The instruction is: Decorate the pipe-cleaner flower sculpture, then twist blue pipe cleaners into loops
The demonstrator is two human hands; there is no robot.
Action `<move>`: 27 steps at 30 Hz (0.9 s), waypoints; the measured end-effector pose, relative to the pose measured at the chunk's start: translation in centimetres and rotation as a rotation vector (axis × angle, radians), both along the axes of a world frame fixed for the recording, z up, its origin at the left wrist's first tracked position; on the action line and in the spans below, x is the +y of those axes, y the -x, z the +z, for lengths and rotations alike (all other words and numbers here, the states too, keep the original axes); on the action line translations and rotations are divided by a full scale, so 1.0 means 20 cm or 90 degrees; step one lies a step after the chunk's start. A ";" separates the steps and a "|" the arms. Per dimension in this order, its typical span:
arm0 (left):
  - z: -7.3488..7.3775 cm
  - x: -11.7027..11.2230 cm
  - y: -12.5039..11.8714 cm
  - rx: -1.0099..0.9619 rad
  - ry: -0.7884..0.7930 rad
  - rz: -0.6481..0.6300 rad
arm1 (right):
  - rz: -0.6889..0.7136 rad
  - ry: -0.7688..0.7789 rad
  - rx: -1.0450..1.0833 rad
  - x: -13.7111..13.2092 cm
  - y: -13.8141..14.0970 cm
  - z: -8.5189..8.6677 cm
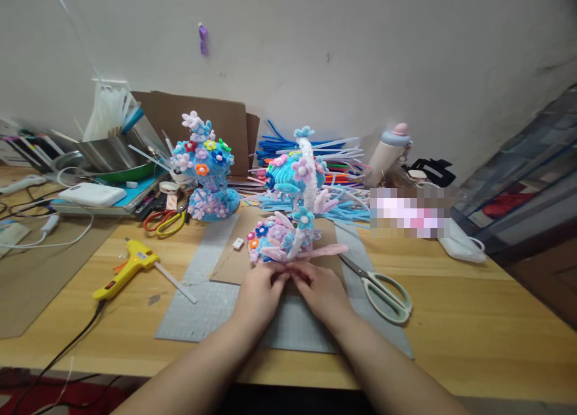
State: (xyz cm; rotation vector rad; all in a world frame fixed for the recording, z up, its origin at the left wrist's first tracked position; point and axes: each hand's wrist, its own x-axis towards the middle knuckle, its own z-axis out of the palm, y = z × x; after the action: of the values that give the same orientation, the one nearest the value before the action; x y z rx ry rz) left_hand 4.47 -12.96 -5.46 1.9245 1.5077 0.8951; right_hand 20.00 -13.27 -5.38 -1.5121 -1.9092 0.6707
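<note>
A pipe-cleaner flower ornament (270, 232) stands in front of me, with a base of small colourful flowers, a white curved stem and a blue fuzzy top. At its front lower edge, the fingers of my left hand (259, 292) are pinched together. My right hand (322, 292) closes on the same edge, its fingertips meeting the left ones. Whatever small part lies between the fingertips is hidden. A pink fuzzy strip (331, 250) sticks out to the right above my right hand. Beneath the ornament lies a cardboard sheet (228, 268) on a grey cutting mat (189, 319).
Green-handled scissors (387, 298) lie to the right, a yellow glue gun (130, 268) to the left. Behind stand a second flower ornament (207, 163), red-and-yellow scissors (169, 221), bundles of pipe cleaners (342, 208) and a white bottle (390, 157). A small white box (238, 244) sits on the cardboard.
</note>
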 end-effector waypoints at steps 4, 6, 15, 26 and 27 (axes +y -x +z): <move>0.00 0.00 -0.01 -0.001 0.025 0.007 | 0.013 -0.047 -0.110 0.00 0.01 0.02; 0.00 0.00 -0.02 -0.002 0.033 0.012 | 0.016 -0.064 -0.111 0.00 0.02 0.02; 0.28 -0.04 0.45 0.197 -0.015 0.226 | -0.003 -0.072 -0.088 0.01 0.02 -0.01; 0.24 -0.08 1.28 0.552 0.287 0.329 | 0.033 -0.081 -0.057 0.00 0.02 -0.01; 0.22 -0.08 1.28 0.521 0.249 0.335 | 0.034 -0.081 -0.058 0.00 0.02 -0.01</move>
State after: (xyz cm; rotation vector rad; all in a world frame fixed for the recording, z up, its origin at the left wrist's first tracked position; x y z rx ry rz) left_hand -21.09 -14.56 -1.11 1.6819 2.5042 -0.0888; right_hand 19.57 -13.28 -5.67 -1.4377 -2.0261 0.5010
